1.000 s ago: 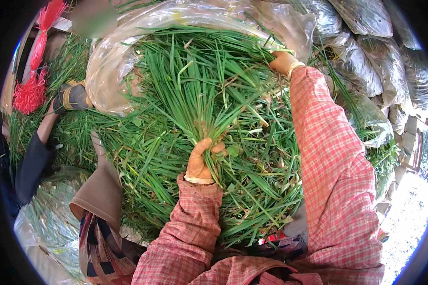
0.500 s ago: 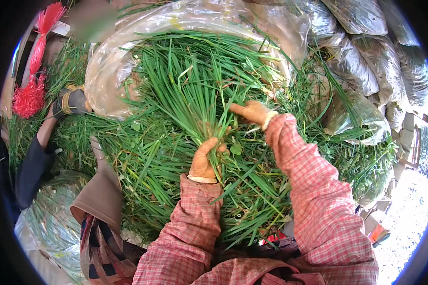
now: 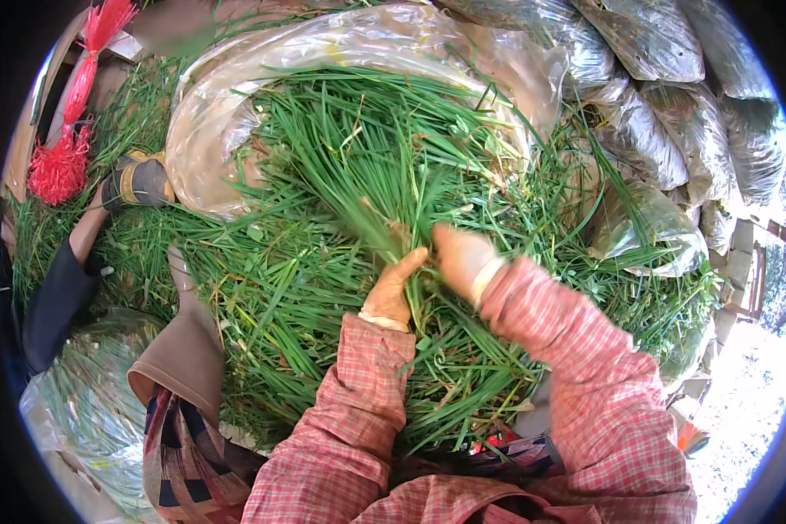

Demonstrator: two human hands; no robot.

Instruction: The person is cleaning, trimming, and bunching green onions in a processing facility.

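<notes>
A bunch of long green stalks (image 3: 367,166) fans out away from me, its narrow base between my two hands. My left hand (image 3: 395,290) is wrapped round that base, thumb on top. Just to the right, my right hand (image 3: 461,255) is close against the bunch, blurred by motion, its fingers mostly hidden. Under and behind the bunch lies an open clear plastic sheet (image 3: 210,148) with more stalks on it. Loose cut greens (image 3: 279,306) cover the ground around both hands.
Filled plastic bags (image 3: 655,131) are stacked at the upper right. Red string (image 3: 58,166) hangs at the upper left. Another person's gloved hand (image 3: 140,182) rests beside the sheet. My brown boot (image 3: 183,358) stands at the lower left, near another plastic bag (image 3: 87,410).
My right hand has moved down and left, from the bunch's right side to its base beside my left hand. My left hand has shifted slightly to the right, still on the bunch.
</notes>
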